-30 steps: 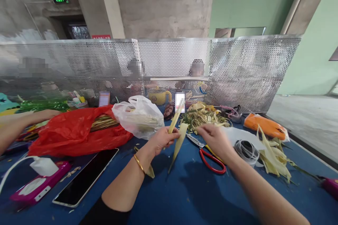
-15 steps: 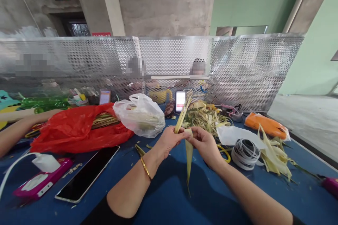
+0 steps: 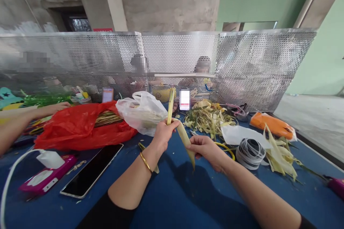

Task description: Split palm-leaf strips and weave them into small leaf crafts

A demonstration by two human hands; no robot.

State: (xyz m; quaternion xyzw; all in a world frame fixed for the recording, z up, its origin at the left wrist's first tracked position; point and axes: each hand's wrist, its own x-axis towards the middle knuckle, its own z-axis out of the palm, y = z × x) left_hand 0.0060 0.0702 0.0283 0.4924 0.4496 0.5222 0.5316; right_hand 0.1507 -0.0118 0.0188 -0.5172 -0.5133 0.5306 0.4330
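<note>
My left hand (image 3: 162,133) is closed around a narrow upright bundle of pale yellow husk strips (image 3: 170,108), and its thumb and fingers also hold the upper end of a corn husk (image 3: 183,135). The husk slants down to the right and tapers to a point above the table. Lower along it, my right hand (image 3: 205,150) pinches the husk between thumb and fingers. A heap of shredded husk (image 3: 211,118) lies beyond my right hand. Several broader husk leaves (image 3: 279,155) lie farther right.
The blue table (image 3: 172,204) carries a red plastic bag (image 3: 72,128), a white plastic bag (image 3: 139,112), a black-screened phone (image 3: 92,170), a purple power strip (image 3: 49,179), a wire coil (image 3: 250,154) and an orange packet (image 3: 271,125). Another person's arm (image 3: 18,125) reaches in from the left. A perforated metal screen (image 3: 177,53) stands behind.
My hands have moved apart. The left went left and slightly up with the strips, now more upright; the right slid lower along the husk, which now slants instead of hanging straight.
</note>
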